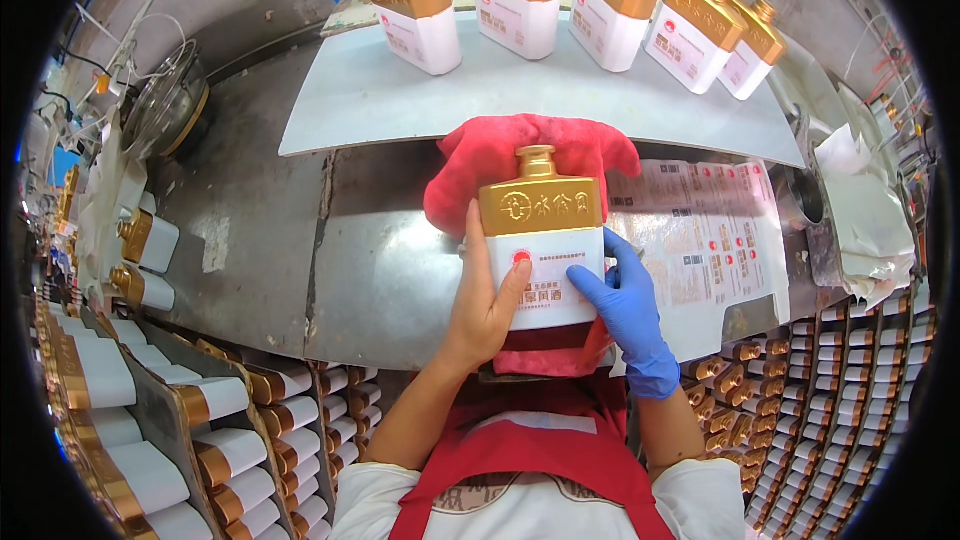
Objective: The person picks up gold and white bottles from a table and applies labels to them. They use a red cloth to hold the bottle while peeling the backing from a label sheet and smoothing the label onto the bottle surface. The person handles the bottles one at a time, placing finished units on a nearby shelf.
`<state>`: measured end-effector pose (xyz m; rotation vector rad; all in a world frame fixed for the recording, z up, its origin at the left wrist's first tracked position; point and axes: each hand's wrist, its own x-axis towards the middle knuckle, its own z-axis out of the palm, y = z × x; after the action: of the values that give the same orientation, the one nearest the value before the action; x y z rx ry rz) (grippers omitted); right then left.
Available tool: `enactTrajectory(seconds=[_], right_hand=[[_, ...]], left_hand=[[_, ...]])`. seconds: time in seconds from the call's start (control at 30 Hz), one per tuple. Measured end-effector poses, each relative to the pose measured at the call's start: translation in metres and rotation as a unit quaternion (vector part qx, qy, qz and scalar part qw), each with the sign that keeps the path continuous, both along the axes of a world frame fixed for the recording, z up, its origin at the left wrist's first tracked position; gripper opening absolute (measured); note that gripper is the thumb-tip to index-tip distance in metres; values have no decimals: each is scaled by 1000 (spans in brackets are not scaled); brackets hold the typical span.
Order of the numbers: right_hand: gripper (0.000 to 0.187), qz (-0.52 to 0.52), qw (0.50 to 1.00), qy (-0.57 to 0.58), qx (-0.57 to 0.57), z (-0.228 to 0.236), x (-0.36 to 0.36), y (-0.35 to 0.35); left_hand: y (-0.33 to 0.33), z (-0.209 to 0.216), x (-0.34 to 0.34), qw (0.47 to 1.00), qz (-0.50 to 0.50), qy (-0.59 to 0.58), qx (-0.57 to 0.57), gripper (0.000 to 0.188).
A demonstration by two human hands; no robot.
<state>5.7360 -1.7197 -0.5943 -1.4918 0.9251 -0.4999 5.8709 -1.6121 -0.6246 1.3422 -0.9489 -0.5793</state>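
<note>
Left hand [484,305] and right hand [628,305] around bottle [543,240], thumbs [516,285] frontward

Left hand [485,302]: bare; holding the bottle [543,250] at its left side, left thumb [515,285] on its front face, index finger [474,228] extended up its left edge.
Right hand [630,302]: blue-gloved; right thumb [588,285] on the bottle's front, fingers [632,265] bent at its right edge.
Left forearm [412,415], right forearm [672,428]: bare, below the bottle, slanting inward.
</note>
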Motion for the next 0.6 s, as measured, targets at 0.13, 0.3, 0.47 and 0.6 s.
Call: enactTrajectory(seconds=[0.13,0.3,0.47,0.6], right_hand=[[57,7,1000,-4,0,-3,-2,0],[58,22,1000,-7,-2,-8,-3,-5],[59,27,999,-15,10,-12,-4,-9],[58,28,1000,4,7,-9,-4,-7]], left_hand=[[1,-1,-1,1000,7,-14,6,72],[0,1,0,999,19,-29,2,70],[-2,-1,3,1000,20,-2,-1,67],[-3,-3,4,999,38,-2,3,66]])
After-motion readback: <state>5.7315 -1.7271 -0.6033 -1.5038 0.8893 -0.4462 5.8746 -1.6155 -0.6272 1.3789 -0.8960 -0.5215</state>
